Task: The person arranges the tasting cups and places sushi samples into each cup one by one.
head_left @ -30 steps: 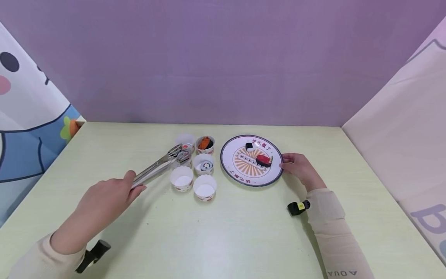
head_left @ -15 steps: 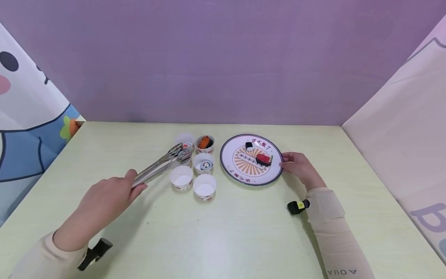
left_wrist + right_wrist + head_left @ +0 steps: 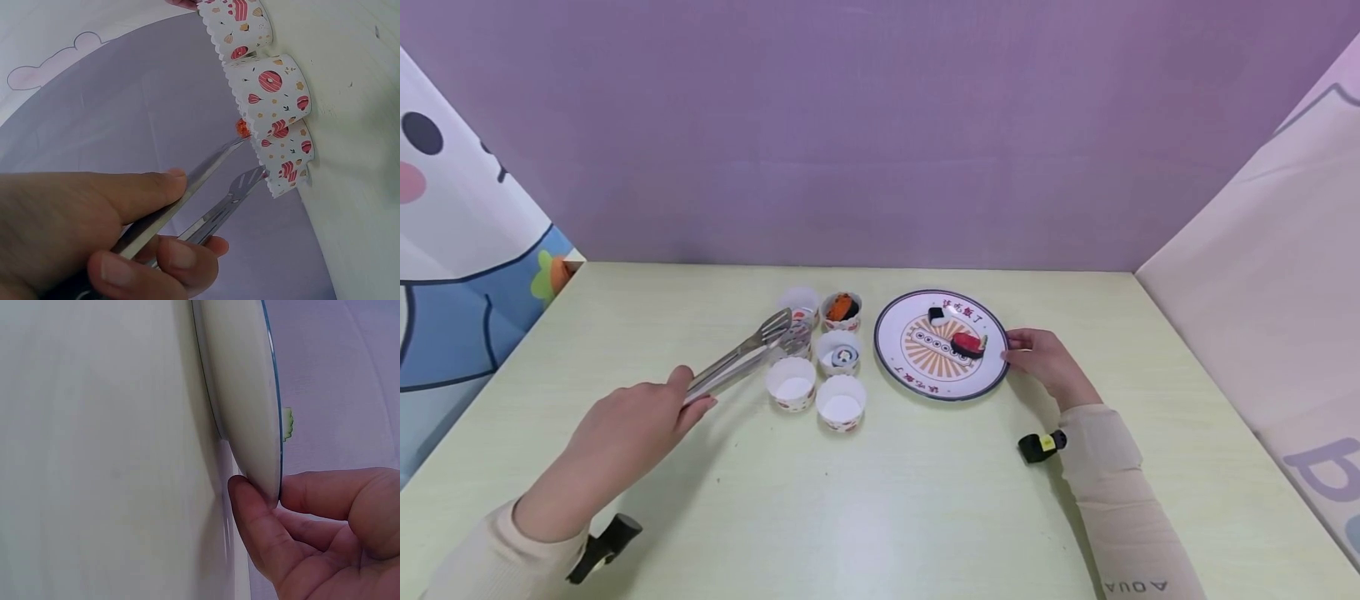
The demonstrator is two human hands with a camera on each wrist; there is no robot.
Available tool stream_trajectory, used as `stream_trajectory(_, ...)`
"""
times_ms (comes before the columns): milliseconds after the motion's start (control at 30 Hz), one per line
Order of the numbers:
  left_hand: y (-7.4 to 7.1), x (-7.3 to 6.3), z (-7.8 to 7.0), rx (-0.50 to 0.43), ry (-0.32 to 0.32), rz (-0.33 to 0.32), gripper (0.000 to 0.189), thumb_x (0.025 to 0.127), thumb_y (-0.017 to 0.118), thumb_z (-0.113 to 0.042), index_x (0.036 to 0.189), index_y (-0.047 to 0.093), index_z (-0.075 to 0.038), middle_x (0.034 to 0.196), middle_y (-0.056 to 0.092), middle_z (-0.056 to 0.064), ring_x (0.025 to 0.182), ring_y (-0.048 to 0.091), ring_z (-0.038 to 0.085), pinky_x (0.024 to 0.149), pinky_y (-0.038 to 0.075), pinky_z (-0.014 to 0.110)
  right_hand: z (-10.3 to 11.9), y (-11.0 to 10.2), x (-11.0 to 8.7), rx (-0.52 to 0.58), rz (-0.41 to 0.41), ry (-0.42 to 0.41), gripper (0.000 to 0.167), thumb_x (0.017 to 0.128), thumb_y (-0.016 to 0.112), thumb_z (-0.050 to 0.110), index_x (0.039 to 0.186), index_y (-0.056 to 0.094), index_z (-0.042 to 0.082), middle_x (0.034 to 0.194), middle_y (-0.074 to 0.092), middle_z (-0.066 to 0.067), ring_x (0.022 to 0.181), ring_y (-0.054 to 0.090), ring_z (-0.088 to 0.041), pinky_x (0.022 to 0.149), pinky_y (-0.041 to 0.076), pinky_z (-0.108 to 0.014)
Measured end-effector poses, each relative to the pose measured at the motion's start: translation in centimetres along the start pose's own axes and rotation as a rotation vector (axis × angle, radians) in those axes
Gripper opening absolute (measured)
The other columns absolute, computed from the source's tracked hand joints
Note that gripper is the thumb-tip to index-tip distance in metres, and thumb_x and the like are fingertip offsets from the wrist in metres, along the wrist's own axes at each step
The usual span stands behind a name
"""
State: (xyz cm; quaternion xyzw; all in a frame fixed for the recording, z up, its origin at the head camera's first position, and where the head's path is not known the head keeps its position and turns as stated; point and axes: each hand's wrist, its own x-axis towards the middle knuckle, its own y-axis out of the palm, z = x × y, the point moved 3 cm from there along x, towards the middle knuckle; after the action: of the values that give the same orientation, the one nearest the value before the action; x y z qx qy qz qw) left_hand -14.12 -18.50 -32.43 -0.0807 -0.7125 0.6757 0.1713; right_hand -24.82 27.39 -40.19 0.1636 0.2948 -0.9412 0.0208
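Note:
Metal tongs [image 3: 730, 364] are gripped in my left hand [image 3: 628, 429], their tips over a paper cup [image 3: 801, 302] at the back left of the cup group. What lies between the tips is hard to make out. In the left wrist view the tongs' arms [image 3: 215, 164] stand apart, tips at the cups' scalloped rims. My right hand [image 3: 1047, 362] pinches the right rim of a round plate [image 3: 895, 358], thumb above and finger beneath. The plate bears a red-topped sushi piece [image 3: 967, 345] and a small black-and-white piece [image 3: 937, 316].
Beside the tongs, one cup holds an orange-topped sushi piece [image 3: 842, 307] and another a round roll [image 3: 844, 357]. Two front cups, a left one [image 3: 791, 384] and a right one [image 3: 841, 403], look bare inside. A purple panel [image 3: 880, 142] rises behind the table [image 3: 880, 500].
The tongs' tips shift very slightly at the back left cups. My right hand and the plate stay in place.

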Motion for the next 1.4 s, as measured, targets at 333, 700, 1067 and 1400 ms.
stream_trajectory(333,-0.3,0.1,-0.1,-0.010,-0.015,-0.019,0.035,0.093,0.058,-0.033,0.090,0.046,0.000,0.048,0.034,0.001,0.040,0.034,0.017,0.038,0.028,0.031,-0.1,0.0,0.0,0.000,0.005,-0.008,0.047,0.093,0.054,0.004,0.136,0.039,-0.008,0.128,0.048,-0.025,0.112,0.050,-0.031,0.096,0.043,-0.038)
stream_trajectory(700,-0.3,1.4,-1.5,-0.009,0.026,-0.036,0.036,0.091,0.062,-0.032,0.093,0.047,0.001,0.048,0.035,0.001,0.040,0.035,0.016,0.038,0.029,0.032,-0.1,0.0,-0.1,-0.004,0.006,-0.013,0.047,0.093,0.055,0.004,0.135,0.040,-0.009,0.127,0.049,-0.026,0.111,0.050,-0.032,0.097,0.043,-0.039)
stream_trajectory(1067,0.0,3.2,-3.8,-0.049,0.075,-0.032,0.036,0.090,0.062,-0.034,0.093,0.046,-0.001,0.052,0.038,0.001,0.043,0.038,0.017,0.039,0.032,0.033,0.0,0.1,-0.1,0.004,0.009,-0.011,0.047,0.093,0.055,0.004,0.136,0.040,-0.008,0.128,0.048,-0.025,0.111,0.049,-0.031,0.097,0.043,-0.039)
stream_trajectory(1400,0.4,5.0,-5.2,-0.073,0.077,0.033,0.039,0.092,0.060,-0.032,0.103,0.049,0.004,0.053,0.042,0.002,0.045,0.043,0.018,0.041,0.035,0.034,0.0,0.0,0.0,-0.003,0.002,-0.031,0.047,0.093,0.055,0.003,0.135,0.039,-0.010,0.128,0.048,-0.027,0.111,0.050,-0.032,0.095,0.044,-0.039)
